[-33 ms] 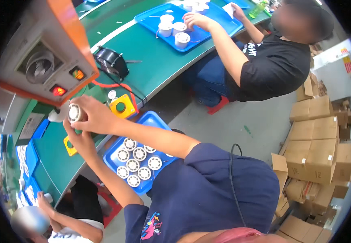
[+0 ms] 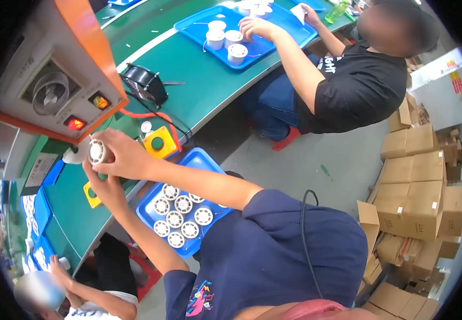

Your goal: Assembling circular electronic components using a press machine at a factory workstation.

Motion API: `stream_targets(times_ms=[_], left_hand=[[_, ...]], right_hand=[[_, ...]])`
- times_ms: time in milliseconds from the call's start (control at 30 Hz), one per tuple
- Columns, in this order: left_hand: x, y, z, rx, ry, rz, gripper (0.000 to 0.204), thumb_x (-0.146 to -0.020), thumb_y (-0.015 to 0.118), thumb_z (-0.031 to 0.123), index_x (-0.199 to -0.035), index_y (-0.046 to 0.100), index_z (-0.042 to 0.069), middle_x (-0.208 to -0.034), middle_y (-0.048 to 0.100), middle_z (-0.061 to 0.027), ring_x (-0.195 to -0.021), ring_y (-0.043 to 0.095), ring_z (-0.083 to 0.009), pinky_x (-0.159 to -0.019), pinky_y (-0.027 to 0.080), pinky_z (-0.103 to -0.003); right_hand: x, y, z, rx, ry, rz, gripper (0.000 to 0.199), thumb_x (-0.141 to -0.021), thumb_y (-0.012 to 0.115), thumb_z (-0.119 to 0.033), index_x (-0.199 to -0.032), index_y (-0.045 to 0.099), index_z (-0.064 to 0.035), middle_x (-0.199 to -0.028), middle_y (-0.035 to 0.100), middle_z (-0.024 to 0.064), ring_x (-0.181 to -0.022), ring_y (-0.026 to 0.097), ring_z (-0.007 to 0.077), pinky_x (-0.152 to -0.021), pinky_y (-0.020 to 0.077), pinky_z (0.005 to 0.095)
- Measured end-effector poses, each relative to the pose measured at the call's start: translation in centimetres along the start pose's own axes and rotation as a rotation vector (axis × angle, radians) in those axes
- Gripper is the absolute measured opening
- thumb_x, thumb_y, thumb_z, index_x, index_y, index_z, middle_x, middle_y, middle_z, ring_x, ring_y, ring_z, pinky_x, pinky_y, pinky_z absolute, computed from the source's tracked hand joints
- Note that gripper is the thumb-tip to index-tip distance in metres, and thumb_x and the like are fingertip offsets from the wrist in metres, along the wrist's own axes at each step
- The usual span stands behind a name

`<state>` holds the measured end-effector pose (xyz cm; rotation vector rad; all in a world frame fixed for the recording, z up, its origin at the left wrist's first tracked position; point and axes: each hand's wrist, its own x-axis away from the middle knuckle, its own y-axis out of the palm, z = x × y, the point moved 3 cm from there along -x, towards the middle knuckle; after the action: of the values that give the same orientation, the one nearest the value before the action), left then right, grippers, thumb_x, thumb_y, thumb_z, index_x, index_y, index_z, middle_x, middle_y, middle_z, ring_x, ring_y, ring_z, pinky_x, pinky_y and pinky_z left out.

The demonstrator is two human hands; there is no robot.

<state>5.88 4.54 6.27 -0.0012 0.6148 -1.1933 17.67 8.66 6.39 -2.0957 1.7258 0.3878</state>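
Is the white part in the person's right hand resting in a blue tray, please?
No, the right hand holds the white part near the machine, outside the blue tray.

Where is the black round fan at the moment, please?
In the head view, the black fan is at upper left, on the green workbench, just right of the orange-edged machine; a yellow block lies below it in the picture.

Green bench (image 2: 204, 85): pale stripe (image 2: 147, 49) running lengthwise
Far stretch: large blue tray (image 2: 288, 33) resting flat
Middle: black fan (image 2: 144, 85), near the stripe
Near edge: yellow block (image 2: 168, 136), pierced by a round hole
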Motion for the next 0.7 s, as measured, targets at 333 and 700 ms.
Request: stream_targets(times_ms=[333, 700], left_hand=[[0.9, -1.8, -0.5, -0.332, 0.104, 0.001, 0.054, -0.1, 0.068, 0.018, -0.149, 0.048, 0.005, -0.141, 0.058, -0.0189, -0.132, 0.055, -0.0306, -0.111, 0.042, -0.04], [2.8, -7.1, -6.9, -0.038, -0.273, 0.244, 0.044, -0.105, 0.055, 0.016, -0.145, 0.053, -0.001, -0.14, 0.058, -0.0166, -0.13, 0.054, -0.0261, -0.112, 0.039, -0.037]], right_hand=[[-0.2, -0.2, -0.1, 0.088, -0.025, 0.018, 0.076, -0.084, 0.077, -0.032, -0.146, 0.044, -0.0031, -0.128, 0.057, 0.0219, -0.12, 0.055, 0.0403, -0.104, 0.0458, 0.0466], [7.8, -8.1, 0.9, 0.645, -0.176, 0.268, 0.036, -0.086, 0.074, -0.02, -0.117, 0.065, -0.0026, -0.123, 0.062, 0.0169, -0.122, 0.057, 0.0383, -0.103, 0.0472, 0.0491]])
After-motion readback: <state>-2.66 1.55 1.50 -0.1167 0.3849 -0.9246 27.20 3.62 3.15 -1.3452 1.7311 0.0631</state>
